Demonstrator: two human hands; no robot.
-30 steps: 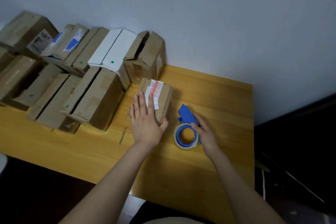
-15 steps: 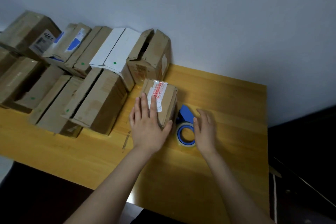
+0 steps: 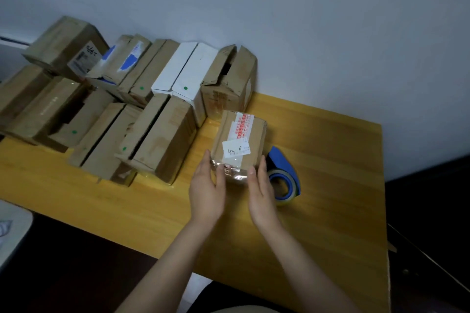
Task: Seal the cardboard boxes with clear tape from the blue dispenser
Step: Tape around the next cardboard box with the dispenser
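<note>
A small cardboard box (image 3: 241, 140) with a red-and-white tape strip and a white label sits on the wooden table (image 3: 330, 160). Clear tape shines on its near edge. My left hand (image 3: 207, 185) lies against the box's near left corner with straight fingers. My right hand (image 3: 262, 190) lies against its near right corner, fingers also straight. The blue tape dispenser (image 3: 284, 175) with its clear roll lies on the table just right of the box, partly hidden behind my right hand.
Several cardboard boxes (image 3: 157, 140) and two white boxes (image 3: 185, 76) are packed along the wall at the left and back. One brown box (image 3: 229, 81) behind the small box has open flaps. The table's right edge drops to a dark floor.
My right hand left the dispenser and came to the box's right side. My left hand slid off the box top to its near left corner. The camera moved closer.
</note>
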